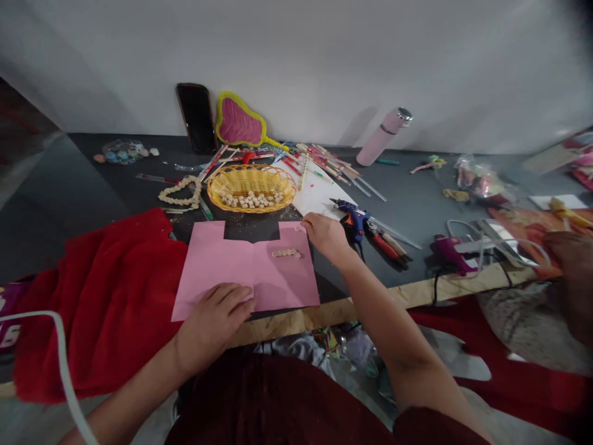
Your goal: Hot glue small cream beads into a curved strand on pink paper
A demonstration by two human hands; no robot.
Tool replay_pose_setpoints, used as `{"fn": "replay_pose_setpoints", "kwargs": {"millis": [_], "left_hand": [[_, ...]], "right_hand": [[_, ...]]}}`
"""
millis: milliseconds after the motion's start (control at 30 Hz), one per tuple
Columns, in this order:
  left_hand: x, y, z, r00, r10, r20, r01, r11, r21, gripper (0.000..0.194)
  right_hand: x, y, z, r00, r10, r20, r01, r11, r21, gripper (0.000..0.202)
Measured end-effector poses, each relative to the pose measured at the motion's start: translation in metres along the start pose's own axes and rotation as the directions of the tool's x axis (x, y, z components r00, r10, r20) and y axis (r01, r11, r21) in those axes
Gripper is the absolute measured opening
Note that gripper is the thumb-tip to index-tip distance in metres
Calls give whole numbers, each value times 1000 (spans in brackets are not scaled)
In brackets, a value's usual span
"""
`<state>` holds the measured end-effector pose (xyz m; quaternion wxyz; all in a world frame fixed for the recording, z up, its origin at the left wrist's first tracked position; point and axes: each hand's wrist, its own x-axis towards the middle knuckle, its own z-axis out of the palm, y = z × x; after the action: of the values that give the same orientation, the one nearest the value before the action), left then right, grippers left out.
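One pink paper sheet point(208, 262), creased down the middle and notched along its far edge, lies flat at the front edge of a dark table point(412, 204), a short row of pale, knobbly pieces point(287, 253) resting on its right half. The worker's left hand point(217, 315) lies open, palm down, across the lower part of the sheet near the crease. The right hand point(324, 236) has its fingers drawn together at the far right corner; whether they pinch the paper cannot be told. Just beyond the sheet stands a yellow woven basket point(250, 177) with more pale pieces point(254, 200) inside, a heart-shaped outline point(178, 201) of similar bits to its left. Right of the sheet lie a blue glue gun point(356, 222) and red-handled pliers point(386, 248); at left spreads a red cloth point(106, 303). Against the wall point(296, 55) lean a phone point(197, 117) and a yellow-rimmed pink piece point(241, 122), with a pink bottle point(378, 141) farther right. At far right, a co-worker's hand point(567, 252) rests near an orange sheet point(519, 225).
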<state>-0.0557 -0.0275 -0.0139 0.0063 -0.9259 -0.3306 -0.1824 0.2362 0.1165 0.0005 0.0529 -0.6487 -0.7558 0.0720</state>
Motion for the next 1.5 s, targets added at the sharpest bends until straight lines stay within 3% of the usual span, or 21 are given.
{"fn": "replay_pose_setpoints", "kwargs": {"millis": [167, 267, 500, 667, 800, 933, 1100, 1300, 1400, 1500], "left_hand": [[4, -9, -13, 999, -26, -26, 27, 1000, 7, 28], [7, -11, -19, 999, -44, -26, 44, 999, -21, 28], [1, -13, -16, 998, -52, -33, 51, 997, -56, 30], [-13, -20, -8, 998, -69, -6, 68, 996, -60, 29], [-12, -21, -7, 998, -66, 20, 68, 994, -88, 29], [-3, -19, -18, 995, -41, 96, 49, 995, -83, 33], [17, -30, -20, 984, 41, 174, -23, 994, -105, 41], [77, -46, 7, 964, 173, 203, -157, 983, -96, 46], [104, -49, 21, 956, 249, 156, -238, 968, -83, 46], [114, -52, 32, 948, 285, 141, -277, 958, -72, 39]], "right_hand": [[23, -24, -30, 980, -168, -110, 176, 982, 74, 35], [51, -44, -37, 958, -278, -70, 284, 955, 82, 35], [116, -67, -16, 923, -342, 178, 351, 936, -16, 35], [133, -64, -3, 918, -361, 162, 368, 930, -12, 29], [134, -55, -4, 930, -364, 58, 361, 931, 50, 23], [103, -35, -16, 941, -329, -82, 338, 925, 174, 23], [18, -3, -27, 979, -119, -165, 170, 923, 346, 23], [-79, 2, 0, 980, 103, -170, -17, 896, 444, 20], [-102, -6, 15, 982, 95, -160, -22, 914, 406, 19], [-106, -10, 26, 986, 48, -160, 12, 934, 357, 18]]}}
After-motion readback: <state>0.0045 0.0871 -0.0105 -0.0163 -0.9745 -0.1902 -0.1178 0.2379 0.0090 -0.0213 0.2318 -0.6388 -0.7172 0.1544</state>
